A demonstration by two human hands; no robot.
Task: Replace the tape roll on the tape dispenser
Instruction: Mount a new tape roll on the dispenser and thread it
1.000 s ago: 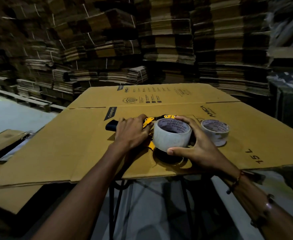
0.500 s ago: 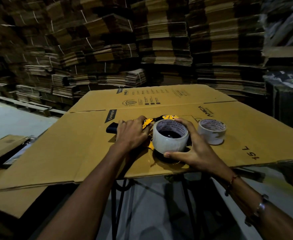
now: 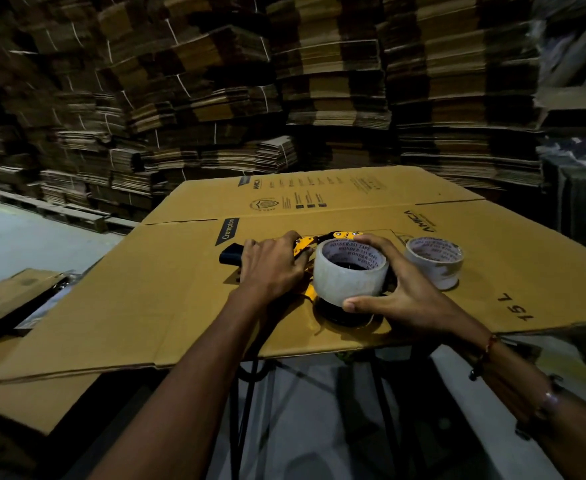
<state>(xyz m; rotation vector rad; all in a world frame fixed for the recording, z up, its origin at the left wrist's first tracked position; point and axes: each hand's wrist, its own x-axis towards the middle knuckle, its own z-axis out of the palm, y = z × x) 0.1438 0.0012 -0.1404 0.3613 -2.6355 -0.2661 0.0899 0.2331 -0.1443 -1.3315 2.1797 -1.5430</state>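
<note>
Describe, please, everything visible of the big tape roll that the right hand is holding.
The big tape roll is thick, clear tape on a pale core printed with repeated "WONDER-555 TAPE". It stands with its open core facing up, over the dark round hub of the yellow-and-black dispenser, which lies on the flattened cardboard sheet. The right hand grips it, thumb at the near side, fingers over the far rim.

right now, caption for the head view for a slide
Right hand lowers tape roll onto dispenser held by left hand.
</note>
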